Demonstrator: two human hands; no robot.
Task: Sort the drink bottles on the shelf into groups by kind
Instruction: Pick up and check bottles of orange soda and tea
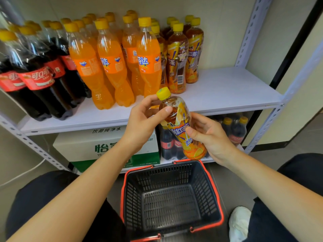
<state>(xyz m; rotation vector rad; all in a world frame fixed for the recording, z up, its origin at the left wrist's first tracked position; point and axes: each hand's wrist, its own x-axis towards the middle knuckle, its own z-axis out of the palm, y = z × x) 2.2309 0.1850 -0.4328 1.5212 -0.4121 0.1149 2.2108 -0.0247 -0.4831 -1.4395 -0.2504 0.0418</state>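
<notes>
An iced tea bottle [181, 123] with a yellow cap hangs tilted in front of the shelf edge, above the basket. My left hand [145, 119] grips its neck and shoulder. My right hand [208, 135] holds its lower body from the right. On the white shelf [227, 91] stand three groups: cola bottles [40, 74] at the left, orange soda bottles [111, 67] in the middle, iced tea bottles [183, 55] to their right.
A black basket [173, 198] with red rim sits on the floor between my knees, nothing in it. The lower shelf holds a water carton [87, 144] and shrink-wrapped cola bottles [234, 130]. Bare shelf surface lies right of the tea group. A grey upright [248, 32] bounds the right.
</notes>
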